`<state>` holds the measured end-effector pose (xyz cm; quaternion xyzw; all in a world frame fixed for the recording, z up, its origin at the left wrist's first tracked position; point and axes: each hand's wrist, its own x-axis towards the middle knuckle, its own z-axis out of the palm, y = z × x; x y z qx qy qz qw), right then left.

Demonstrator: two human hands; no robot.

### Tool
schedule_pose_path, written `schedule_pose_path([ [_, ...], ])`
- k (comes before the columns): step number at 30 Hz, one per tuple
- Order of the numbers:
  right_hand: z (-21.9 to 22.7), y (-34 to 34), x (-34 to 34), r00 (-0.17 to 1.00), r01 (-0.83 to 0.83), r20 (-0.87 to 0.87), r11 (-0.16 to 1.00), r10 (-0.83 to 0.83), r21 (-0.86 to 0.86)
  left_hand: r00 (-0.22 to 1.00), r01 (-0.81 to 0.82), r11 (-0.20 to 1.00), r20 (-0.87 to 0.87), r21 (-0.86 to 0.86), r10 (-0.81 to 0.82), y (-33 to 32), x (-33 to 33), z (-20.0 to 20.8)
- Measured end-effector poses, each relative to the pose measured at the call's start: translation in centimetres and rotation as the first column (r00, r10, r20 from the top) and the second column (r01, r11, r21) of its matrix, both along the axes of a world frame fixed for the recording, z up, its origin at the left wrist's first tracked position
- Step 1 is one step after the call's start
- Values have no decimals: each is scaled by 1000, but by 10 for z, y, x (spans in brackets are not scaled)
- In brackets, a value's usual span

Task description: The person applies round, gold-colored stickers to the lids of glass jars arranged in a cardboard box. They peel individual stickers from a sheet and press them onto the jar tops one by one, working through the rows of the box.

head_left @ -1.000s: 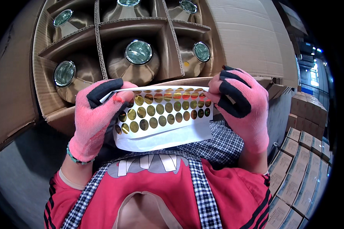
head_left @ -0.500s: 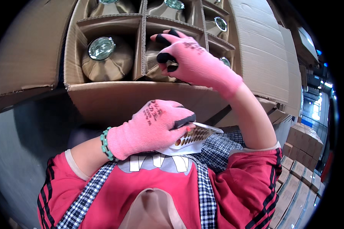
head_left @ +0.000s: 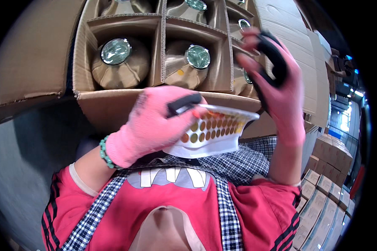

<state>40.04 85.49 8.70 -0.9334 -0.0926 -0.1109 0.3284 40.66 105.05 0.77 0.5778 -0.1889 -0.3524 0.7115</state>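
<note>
My left hand, in a pink glove with dark fingertips, is closed on a sticker sheet with rows of round gold stickers. The sheet is bent and held in front of the carton. My right hand, gloved alike and blurred by motion, is raised over the carton's right side, thumb and fingers apart with nothing visible between them. Inside the open carton, the front middle glass bottle bears a small gold dot. Left of it stands another glass bottle with a greenish round top.
Cardboard dividers part the bottles into cells; several more stand behind and to the right. Open carton flaps spread out on both sides. Stacked cartons stand on the floor at the right.
My right hand has moved right, away from the front middle bottle, uncovering its top and the gold dot. My left hand and the sheet have risen toward the carton, with more of the sheet showing.
</note>
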Motion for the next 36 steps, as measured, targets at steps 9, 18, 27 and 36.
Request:
schedule_pose_path([
  [9, 5, -9, -54, 946, 165, -267, 981, -186, -98, 976, -196, 965, -135, -174, 173, 5, 16, -8],
  [18, 0, -5, -55, 990, 131, 90, 923, -105, -362, 966, -218, 967, -172, -135, 194, 3, 13, -5],
  [27, 6, -14, -59, 992, 1, 113, 904, 53, -428, 961, -237, 962, -179, -133, 212, -2, 11, -1],
  [36, 30, 13, 7, 953, -276, -157, 955, 257, -110, 770, -207, 978, 610, -39, 188, -16, 0, -28],
])
